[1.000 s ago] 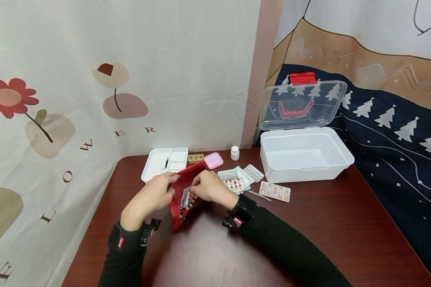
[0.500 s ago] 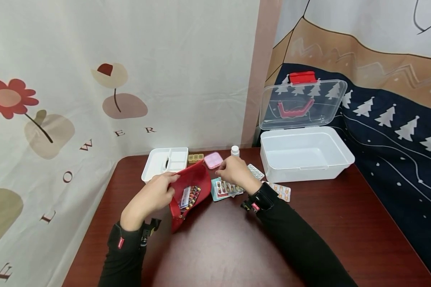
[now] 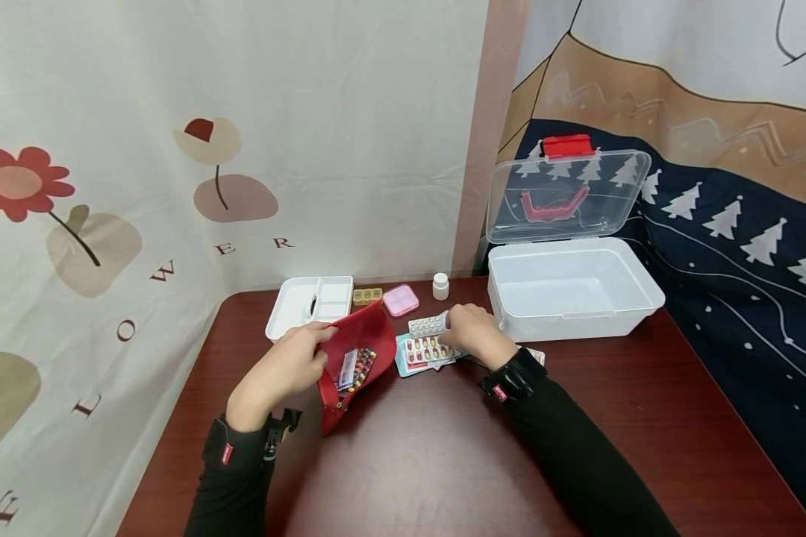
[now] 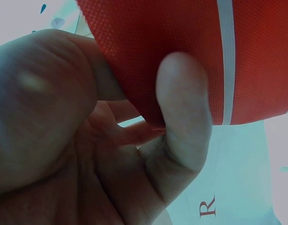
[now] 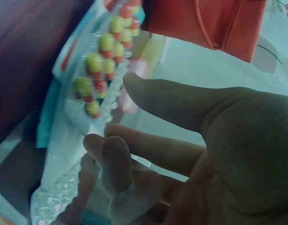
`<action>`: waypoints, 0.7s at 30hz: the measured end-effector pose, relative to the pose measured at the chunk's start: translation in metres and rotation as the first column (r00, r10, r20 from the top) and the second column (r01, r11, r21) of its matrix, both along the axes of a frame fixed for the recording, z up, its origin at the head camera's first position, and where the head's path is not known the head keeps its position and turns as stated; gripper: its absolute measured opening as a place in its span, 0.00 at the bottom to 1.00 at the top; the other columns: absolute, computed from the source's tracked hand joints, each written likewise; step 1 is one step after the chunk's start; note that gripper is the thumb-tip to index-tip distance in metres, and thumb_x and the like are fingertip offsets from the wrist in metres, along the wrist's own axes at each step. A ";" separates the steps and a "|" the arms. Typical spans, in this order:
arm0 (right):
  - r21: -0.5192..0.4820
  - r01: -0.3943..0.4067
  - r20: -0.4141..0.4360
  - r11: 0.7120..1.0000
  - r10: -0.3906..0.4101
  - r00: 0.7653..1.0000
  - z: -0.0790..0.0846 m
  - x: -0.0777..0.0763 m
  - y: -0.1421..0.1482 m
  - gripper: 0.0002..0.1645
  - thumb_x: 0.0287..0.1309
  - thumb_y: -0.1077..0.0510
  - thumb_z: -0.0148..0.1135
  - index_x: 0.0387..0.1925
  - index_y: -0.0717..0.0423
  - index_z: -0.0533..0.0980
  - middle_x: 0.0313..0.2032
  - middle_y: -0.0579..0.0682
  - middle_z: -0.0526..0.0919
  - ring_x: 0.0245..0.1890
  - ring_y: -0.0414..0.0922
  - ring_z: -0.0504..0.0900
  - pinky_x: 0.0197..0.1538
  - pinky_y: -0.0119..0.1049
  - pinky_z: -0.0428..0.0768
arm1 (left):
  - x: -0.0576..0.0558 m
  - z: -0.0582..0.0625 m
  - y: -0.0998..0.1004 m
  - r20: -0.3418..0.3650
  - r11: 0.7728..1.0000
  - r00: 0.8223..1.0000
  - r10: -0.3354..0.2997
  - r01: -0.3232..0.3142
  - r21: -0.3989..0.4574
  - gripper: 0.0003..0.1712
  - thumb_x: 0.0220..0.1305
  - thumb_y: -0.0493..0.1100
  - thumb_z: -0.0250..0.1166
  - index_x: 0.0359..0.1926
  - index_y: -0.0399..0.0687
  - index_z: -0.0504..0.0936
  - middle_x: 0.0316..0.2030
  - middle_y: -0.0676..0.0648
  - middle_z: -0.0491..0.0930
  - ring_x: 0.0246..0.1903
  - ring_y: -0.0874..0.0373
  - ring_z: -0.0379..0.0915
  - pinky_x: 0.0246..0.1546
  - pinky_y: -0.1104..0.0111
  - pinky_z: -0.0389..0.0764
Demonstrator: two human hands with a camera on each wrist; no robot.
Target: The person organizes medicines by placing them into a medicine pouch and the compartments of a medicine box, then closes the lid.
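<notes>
My left hand pinches the edge of a red zip pouch between thumb and fingers, holding its mouth apart. Inside the pouch lie a blister pack of dark and yellow capsules and a small pale flat pack. Over the medicine pile to the right is my right hand, its thumb apart from loosely bent fingers in the right wrist view. Those fingers are right at a blister pack of red-and-yellow capsules. A blister pack of white tablets and a teal packet lie with it.
Behind stand a white divided tray, a yellow pill case, a pink case and a white bottle. At the right stands a white box with its clear lid raised. Curtains hang behind the table.
My right hand has come out of the pouch and moved right, over the blister packs. The left hand keeps its grip on the pouch in the same place.
</notes>
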State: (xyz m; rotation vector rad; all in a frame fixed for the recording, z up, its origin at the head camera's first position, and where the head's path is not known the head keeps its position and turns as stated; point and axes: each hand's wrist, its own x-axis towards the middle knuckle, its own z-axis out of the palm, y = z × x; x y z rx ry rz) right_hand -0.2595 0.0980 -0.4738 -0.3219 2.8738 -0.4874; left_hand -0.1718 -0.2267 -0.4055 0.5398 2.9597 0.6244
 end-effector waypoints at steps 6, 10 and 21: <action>0.018 -0.013 -0.007 1.000 0.014 1.000 -0.006 0.004 0.002 0.13 0.61 0.51 0.78 0.27 0.52 0.85 0.36 0.53 0.87 0.38 0.50 0.81 0.43 0.52 0.80 | 0.000 0.000 0.000 0.010 1.000 1.000 0.003 -0.003 0.001 0.27 0.70 0.29 0.57 0.68 0.28 0.83 0.66 0.33 0.85 0.59 0.42 0.83 0.55 0.53 0.82; 0.023 -0.033 -0.012 0.999 0.033 0.999 -0.010 0.003 0.004 0.09 0.61 0.52 0.79 0.37 0.53 0.88 0.42 0.54 0.90 0.40 0.50 0.83 0.44 0.53 0.82 | 0.000 0.000 0.000 0.016 1.000 1.000 0.007 -0.007 -0.002 0.27 0.70 0.29 0.58 0.68 0.28 0.83 0.66 0.33 0.85 0.56 0.44 0.83 0.52 0.55 0.81; 0.039 -0.048 -0.011 0.998 0.048 0.999 -0.011 0.003 0.005 0.05 0.56 0.58 0.75 0.31 0.53 0.85 0.41 0.54 0.86 0.41 0.52 0.82 0.45 0.54 0.82 | -0.001 -0.001 -0.001 0.018 1.000 1.000 0.010 -0.010 -0.005 0.27 0.70 0.29 0.58 0.68 0.28 0.83 0.67 0.32 0.84 0.61 0.42 0.83 0.53 0.54 0.80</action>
